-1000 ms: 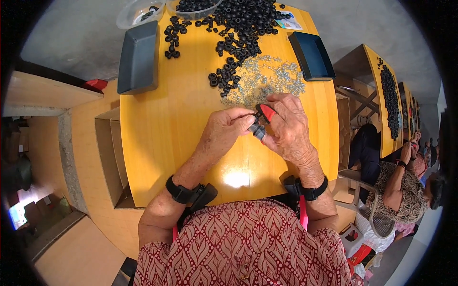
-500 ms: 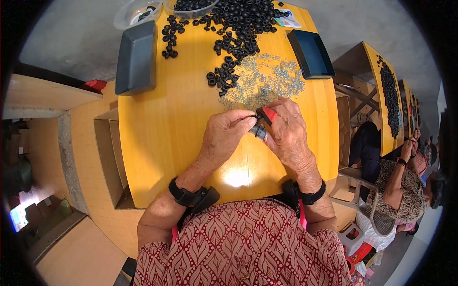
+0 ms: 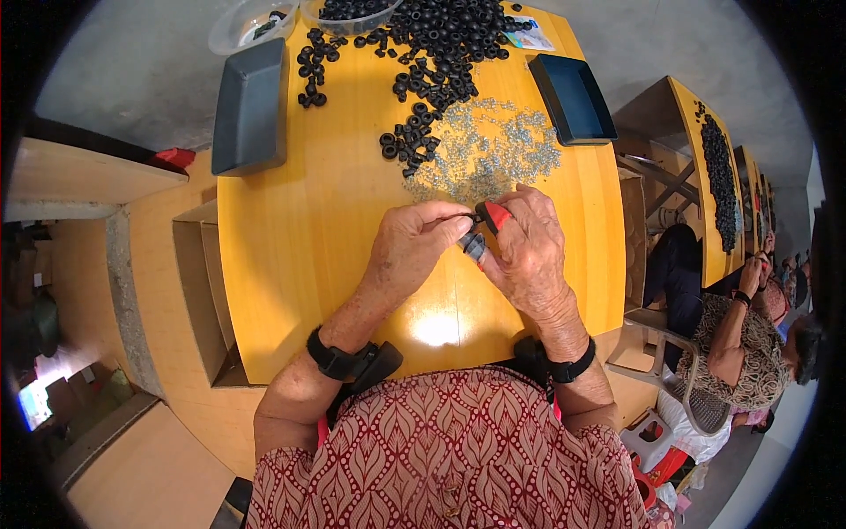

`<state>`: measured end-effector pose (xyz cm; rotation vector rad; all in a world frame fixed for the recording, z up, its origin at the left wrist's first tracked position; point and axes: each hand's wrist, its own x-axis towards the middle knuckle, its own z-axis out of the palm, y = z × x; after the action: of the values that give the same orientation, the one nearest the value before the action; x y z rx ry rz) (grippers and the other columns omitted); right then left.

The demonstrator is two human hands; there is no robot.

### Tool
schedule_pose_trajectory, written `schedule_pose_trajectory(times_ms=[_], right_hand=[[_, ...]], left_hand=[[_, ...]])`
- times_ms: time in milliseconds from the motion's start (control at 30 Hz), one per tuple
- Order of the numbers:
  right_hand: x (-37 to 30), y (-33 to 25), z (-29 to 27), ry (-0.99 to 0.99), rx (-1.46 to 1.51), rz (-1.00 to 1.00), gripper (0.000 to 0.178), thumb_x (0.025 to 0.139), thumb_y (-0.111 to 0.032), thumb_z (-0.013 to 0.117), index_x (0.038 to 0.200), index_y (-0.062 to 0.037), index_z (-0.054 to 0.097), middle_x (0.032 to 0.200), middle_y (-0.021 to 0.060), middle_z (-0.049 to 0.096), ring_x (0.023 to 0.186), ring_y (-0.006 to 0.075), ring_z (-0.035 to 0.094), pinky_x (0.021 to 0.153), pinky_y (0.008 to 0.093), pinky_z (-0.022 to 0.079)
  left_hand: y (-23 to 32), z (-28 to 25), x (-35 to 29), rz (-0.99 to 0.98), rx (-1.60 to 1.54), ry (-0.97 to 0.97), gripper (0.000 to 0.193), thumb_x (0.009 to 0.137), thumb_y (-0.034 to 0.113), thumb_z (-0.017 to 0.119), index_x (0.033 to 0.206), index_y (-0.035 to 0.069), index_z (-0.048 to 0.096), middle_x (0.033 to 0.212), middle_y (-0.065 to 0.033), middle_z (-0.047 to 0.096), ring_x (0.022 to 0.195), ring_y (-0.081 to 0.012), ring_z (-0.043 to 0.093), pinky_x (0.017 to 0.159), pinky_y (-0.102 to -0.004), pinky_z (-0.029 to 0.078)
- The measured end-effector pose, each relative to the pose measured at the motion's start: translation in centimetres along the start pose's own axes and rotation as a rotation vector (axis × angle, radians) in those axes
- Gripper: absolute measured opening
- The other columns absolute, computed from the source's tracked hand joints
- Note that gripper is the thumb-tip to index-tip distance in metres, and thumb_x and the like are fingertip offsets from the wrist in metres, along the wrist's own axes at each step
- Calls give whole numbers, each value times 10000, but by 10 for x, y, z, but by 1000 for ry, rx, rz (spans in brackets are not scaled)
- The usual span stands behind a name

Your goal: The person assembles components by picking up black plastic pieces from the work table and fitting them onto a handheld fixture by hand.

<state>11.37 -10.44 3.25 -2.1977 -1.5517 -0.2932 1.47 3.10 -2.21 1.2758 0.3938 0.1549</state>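
Over the middle of the yellow table (image 3: 335, 238), my two hands meet fingertip to fingertip. My left hand (image 3: 407, 242) pinches a small black part (image 3: 468, 217) between thumb and forefinger; most of it is covered by the fingers. My right hand (image 3: 527, 247) closes on the same part from the other side. A red and black cover (image 3: 495, 216) sits at its forefinger, and a dark grey sleeve (image 3: 474, 246) at its thumb. Just beyond the hands lies a spread of small shiny metal pieces (image 3: 485, 145).
Black rubber-like parts (image 3: 449, 40) are heaped at the far side, trailing toward me. A grey tray (image 3: 251, 110) stands at left, a dark blue tray (image 3: 573, 97) at right. Clear plastic bowls (image 3: 251, 26) are at the back left. Another person (image 3: 740, 344) sits at a table on the right.
Both hands stay together over the table with the small black part. My right hand has shifted very slightly; the grip looks the same.
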Motion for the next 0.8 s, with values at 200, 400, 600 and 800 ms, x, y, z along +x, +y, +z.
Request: schedule_pose_trajectory(times_ms=[200, 400, 600, 800], right_hand=[[-1, -7, 6, 26, 2, 63, 325, 632, -102, 791, 874, 33, 620, 791, 155, 554, 828, 361, 566, 827, 452, 475], [-3, -7, 4, 25, -14, 74, 339, 614, -108, 796, 869, 29, 620, 787, 154, 553, 826, 358, 567, 827, 456, 478], [-3, -7, 1, -2, -57, 57, 405, 596, -82, 805, 941, 22, 619, 878, 159, 592, 898, 359, 593, 916, 479, 488], [1, -5, 3, 38, -40, 3, 283, 656, -103, 772, 844, 30, 608, 765, 146, 519, 810, 345, 573, 910, 497, 482]], left_hand=[[0, 4, -1, -18, -82, 71, 182, 903, 102, 654, 1032, -21, 690, 866, -19, 682, 799, -64, 592, 722, -219, 482], [2, 3, 0, 3, -32, 49, 189, 905, 105, 653, 1036, -27, 686, 856, -21, 683, 798, -64, 595, 717, -221, 485], [2, 3, -1, 8, -50, 42, 191, 905, 103, 652, 1040, -28, 684, 854, -17, 678, 795, -59, 589, 713, -220, 486], [2, 5, -2, -8, -101, 75, 178, 901, 99, 656, 1028, -21, 691, 842, -11, 681, 776, -59, 591, 701, -220, 487]])
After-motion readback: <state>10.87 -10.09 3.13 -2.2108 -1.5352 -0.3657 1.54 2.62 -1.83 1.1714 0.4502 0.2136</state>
